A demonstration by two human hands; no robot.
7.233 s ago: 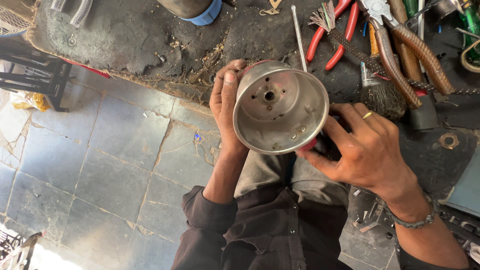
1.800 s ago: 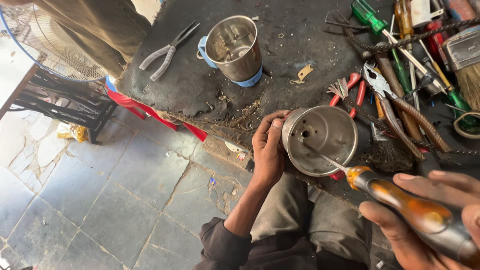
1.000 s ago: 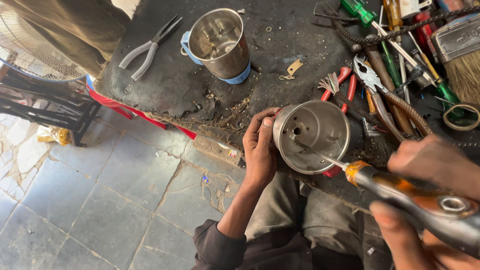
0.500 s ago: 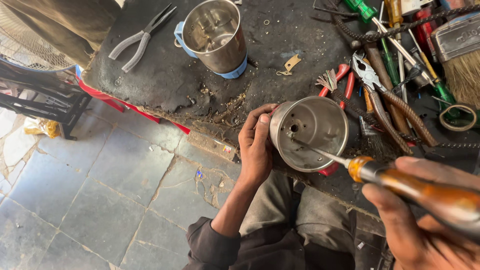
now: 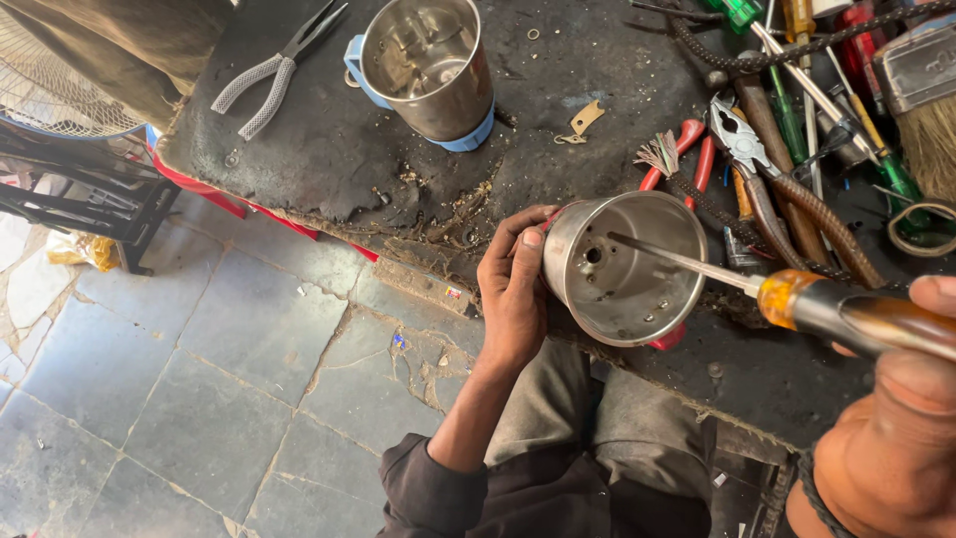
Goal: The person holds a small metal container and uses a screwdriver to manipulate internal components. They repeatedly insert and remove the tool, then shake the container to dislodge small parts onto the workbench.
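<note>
Closest to the camera, the right hand filled the lower right corner, closed around the amber handle of a screwdriver. Its thin metal shaft ran up and left into the open mouth of a steel jar, the tip sitting near the small holes in the jar's bottom; whether it touched the metal could not be told.

The left hand gripped the jar from its left side, fingers curled over the rim and the thumb against the outer wall. The jar lay tipped on its side with its mouth facing the camera, held at the near edge of the dark, grimy workbench, above the person's lap.

Just behind the jar lay red-handled pliers and a clutter of other tools, among them a green-handled screwdriver and a brush at the far right. Further back stood a second steel jar on a blue base, upright. At the far left of the bench lay grey-handled pliers, well apart from the hands. Below the bench was a stone tile floor.
</note>
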